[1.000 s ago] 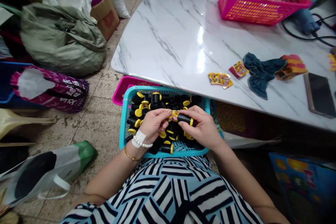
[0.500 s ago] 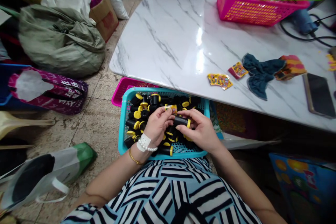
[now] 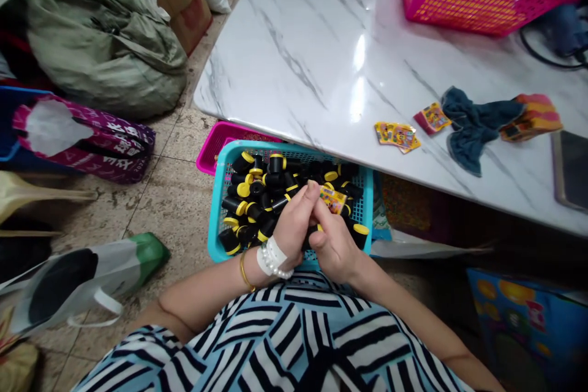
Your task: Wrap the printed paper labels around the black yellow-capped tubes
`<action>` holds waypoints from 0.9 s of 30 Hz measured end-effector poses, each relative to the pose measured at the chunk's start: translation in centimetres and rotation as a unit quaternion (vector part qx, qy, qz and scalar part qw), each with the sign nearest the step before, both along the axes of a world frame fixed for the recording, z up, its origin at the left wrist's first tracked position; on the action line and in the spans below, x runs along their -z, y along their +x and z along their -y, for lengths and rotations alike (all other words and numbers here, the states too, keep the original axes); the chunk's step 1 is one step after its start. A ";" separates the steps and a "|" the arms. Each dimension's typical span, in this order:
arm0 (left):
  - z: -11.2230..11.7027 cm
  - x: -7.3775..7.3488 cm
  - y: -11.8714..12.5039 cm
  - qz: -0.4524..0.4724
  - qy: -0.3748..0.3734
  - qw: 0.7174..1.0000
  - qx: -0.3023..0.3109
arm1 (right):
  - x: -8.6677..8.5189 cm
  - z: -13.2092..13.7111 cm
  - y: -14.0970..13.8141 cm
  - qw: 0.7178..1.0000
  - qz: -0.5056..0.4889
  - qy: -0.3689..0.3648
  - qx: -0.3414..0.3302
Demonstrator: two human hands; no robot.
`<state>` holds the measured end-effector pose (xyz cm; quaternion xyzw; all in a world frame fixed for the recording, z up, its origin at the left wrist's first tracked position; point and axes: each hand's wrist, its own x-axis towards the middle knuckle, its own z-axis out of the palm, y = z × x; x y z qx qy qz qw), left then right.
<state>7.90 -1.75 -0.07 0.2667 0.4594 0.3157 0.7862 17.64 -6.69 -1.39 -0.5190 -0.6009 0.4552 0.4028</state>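
My left hand (image 3: 296, 220) is closed, thumb pressed down, at a small yellow printed label (image 3: 333, 199) that sticks out past the fingertips. Against it, my right hand (image 3: 337, 248) is curled with the thumb bent inward. A bit of black and yellow shows by that thumb, seemingly the black tube with a yellow cap (image 3: 316, 229); the fingers hide most of it. Beneath both hands is a turquoise plastic basket (image 3: 212, 214) with many black tubes with yellow caps (image 3: 255, 199) lying loose at all angles.
A white marbled table (image 3: 285, 67) spans ahead, bearing yellow labels (image 3: 395, 136), a label stack (image 3: 432, 117), a dark blue cloth (image 3: 478, 119), a phone (image 3: 572, 168) and a pink basket (image 3: 487, 3). Another pink basket (image 3: 209, 150) sits behind the turquoise one. Bags (image 3: 105, 49) crowd the left floor.
My hands have come together and lower, and the right hand has turned so its tube is now mostly hidden. The label now points to the right. The view has shifted slightly.
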 end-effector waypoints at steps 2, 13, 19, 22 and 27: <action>0.1 0.3 0.1 -0.029 0.014 0.999 -0.017 | 0.3 -0.1 0.1 1.000 0.012 0.009 0.003; -2.3 3.4 -0.8 0.050 -0.037 0.996 -0.056 | 1.3 0.8 0.6 0.941 -0.251 -0.225 -0.043; -3.1 3.9 -1.9 0.089 -0.059 0.994 -0.033 | 0.6 0.8 3.8 0.948 -0.230 -0.153 0.156; -3.2 4.0 -2.1 0.097 -0.071 0.993 -0.001 | 1.2 0.4 5.3 0.941 -0.261 -0.142 0.163; -2.7 3.7 -1.7 0.105 -0.078 0.991 0.031 | 1.2 -0.4 5.2 0.944 -0.264 -0.117 0.161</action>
